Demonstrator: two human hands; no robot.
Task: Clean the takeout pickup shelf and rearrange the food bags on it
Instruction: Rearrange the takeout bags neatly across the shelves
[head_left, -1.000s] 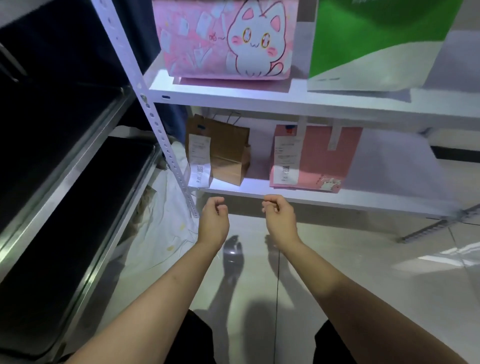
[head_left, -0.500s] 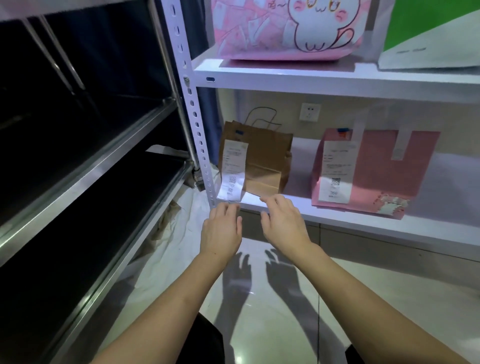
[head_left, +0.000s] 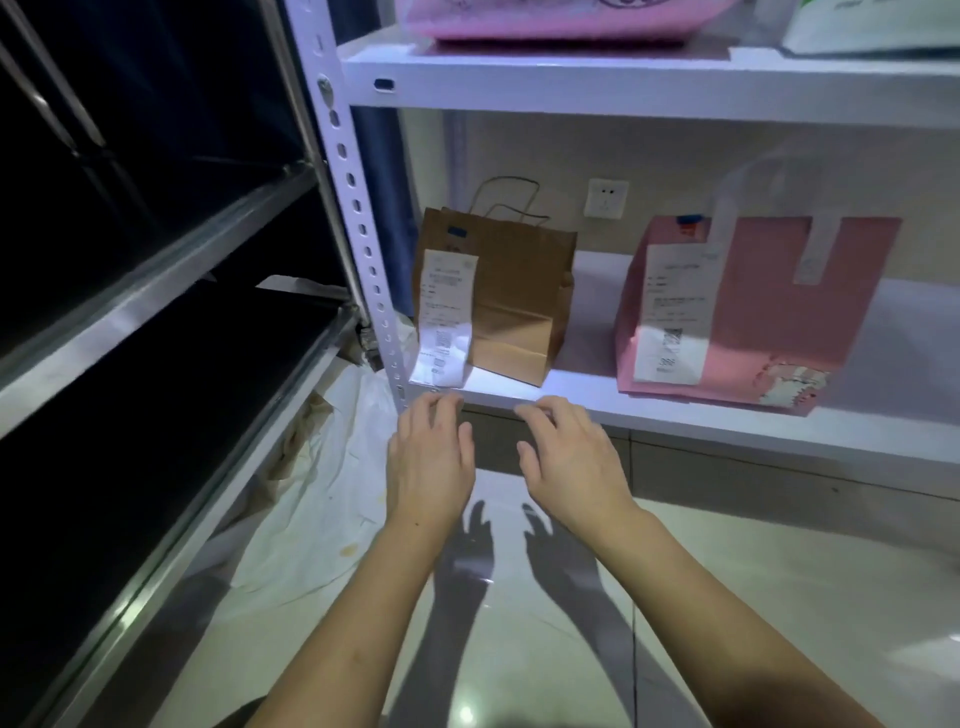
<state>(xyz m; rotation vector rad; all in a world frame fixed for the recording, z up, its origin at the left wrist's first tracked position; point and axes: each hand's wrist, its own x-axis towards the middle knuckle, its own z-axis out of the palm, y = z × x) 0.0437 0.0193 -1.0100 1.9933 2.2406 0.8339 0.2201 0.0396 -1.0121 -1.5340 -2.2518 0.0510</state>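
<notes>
On the white lower shelf (head_left: 727, 421), a pink bag (head_left: 769, 306) stands right and a brown paper bag (head_left: 514, 291) left, just beyond both hands; left hand (head_left: 428, 462) and right hand (head_left: 571, 462) hover open and empty at the shelf's near edge.

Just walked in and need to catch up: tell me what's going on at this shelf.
A person is reaching both bare hands toward the lower white shelf. The left hand and right hand are open and empty, fingertips at the shelf's front edge, just short of the brown paper bag. A pink bag stands to its right. Neither bag is being held.
</notes>
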